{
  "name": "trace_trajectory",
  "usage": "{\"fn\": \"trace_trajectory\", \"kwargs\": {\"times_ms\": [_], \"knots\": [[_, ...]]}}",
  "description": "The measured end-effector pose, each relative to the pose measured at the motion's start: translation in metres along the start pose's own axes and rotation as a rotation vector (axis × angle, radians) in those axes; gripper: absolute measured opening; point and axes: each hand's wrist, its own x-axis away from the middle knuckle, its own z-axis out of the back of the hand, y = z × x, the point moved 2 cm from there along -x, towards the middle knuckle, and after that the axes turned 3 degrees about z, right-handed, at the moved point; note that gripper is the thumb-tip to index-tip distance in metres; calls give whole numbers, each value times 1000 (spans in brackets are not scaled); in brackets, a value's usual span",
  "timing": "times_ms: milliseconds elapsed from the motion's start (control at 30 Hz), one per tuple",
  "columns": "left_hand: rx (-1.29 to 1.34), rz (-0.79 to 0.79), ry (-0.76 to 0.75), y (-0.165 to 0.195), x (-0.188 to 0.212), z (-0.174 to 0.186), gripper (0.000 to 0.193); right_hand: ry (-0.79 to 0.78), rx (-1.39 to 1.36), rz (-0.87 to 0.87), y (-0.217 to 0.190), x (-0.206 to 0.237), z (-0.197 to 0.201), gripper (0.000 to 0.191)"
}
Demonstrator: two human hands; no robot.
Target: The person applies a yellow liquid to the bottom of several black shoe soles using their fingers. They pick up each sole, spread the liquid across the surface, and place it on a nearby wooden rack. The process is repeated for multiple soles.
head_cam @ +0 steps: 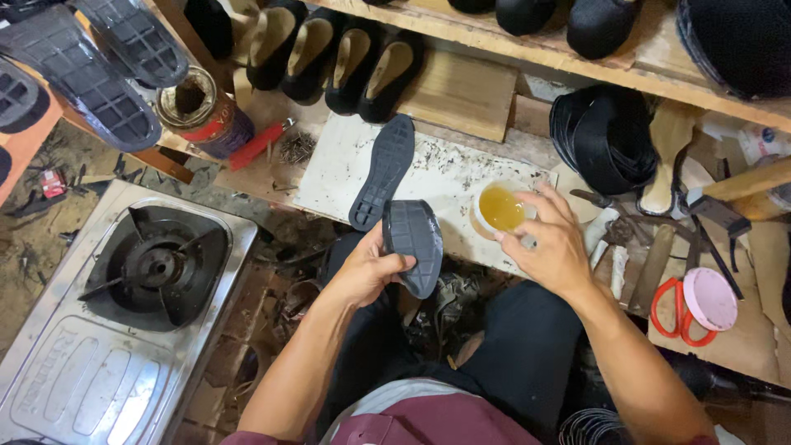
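Here the left hand (pixel 362 272) grips a dark sole (pixel 414 243), long axis near-to-far; the right hand (pixel 550 247), fingers spread, touches the glue cup (pixel 499 208) just right.

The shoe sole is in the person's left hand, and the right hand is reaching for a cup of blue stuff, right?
Not quite. In the head view, the left hand does hold the shoe sole, but the cup by the right hand holds amber-yellow liquid, not blue.

Black ridged shoe sole (pixel 414 245), amber glue in a cup (pixel 500 208) — red-handled scissors (pixel 677 310), pink lid (pixel 709 298).
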Motion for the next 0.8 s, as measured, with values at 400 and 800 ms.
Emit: {"fn": "trace_trajectory", "kwargs": {"times_ms": [400, 800], "knots": [[-52, -49, -139, 0, -8, -25, 67, 117, -84, 342, -61, 9, 1, 45], [-17, -98, 18, 15, -8, -41, 73, 160, -122, 343, -62, 15, 0, 47]]}}
